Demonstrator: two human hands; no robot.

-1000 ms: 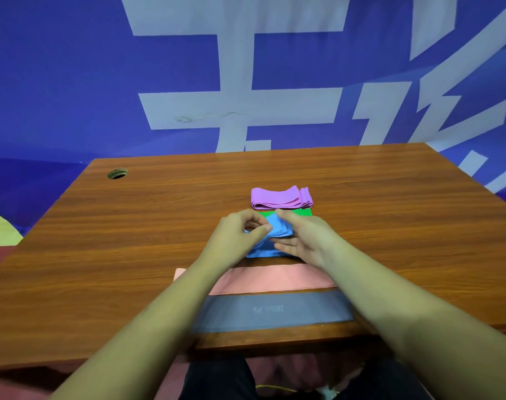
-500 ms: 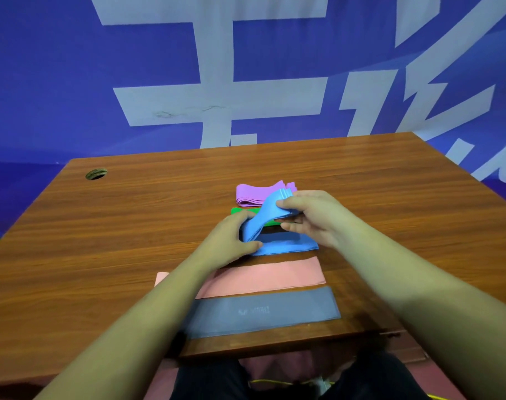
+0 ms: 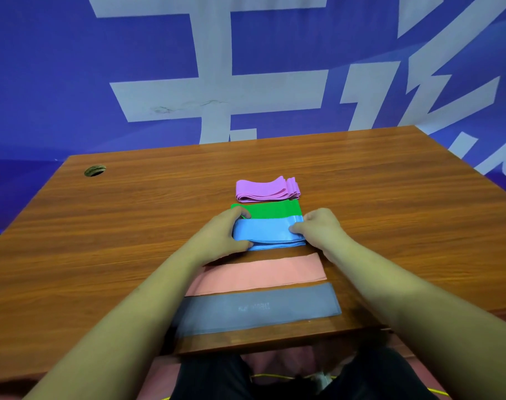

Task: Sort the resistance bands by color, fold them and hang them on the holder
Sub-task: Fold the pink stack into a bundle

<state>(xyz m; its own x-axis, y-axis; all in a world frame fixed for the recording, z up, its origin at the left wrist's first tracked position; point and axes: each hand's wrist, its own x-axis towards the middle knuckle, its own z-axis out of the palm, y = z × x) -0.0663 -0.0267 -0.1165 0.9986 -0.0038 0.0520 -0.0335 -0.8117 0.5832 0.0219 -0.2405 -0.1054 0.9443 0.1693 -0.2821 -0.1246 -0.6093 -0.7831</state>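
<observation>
grey band: nearest item, flat along the front edge of the table. thin matte elastic strip, unfolded, with a faint printed mark at its centre. risk: a forearm drawn back over it could drag it off the edge.

pink band: just beyond the grey one. flat, matte, unfolded, its left end hidden under the left forearm. same snagging risk.

blue band: mid-table, folded into a layered rectangle. smooth with a slight sheen, the layers showing along its near edge. the left hand wraps its left end, fingers over the top and thumb along the near side. the right hand pinches its right end. risk: the springy layers will likely pop open or slide out of line once either grip loosens. lifting it may also tug its far neighbour.

green band: touching the blue band's far edge. folded flat, bright and glossy.

purple band: farthest of the five. a loose folded stack with wavy loop ends on the right, so it may relax further.

table fittings: wood-grain laminate top, with a round cable hole at the far left.

backdrop: blue banner with large pale characters.

holder: not in view. hanging seems not yet begun.
</observation>
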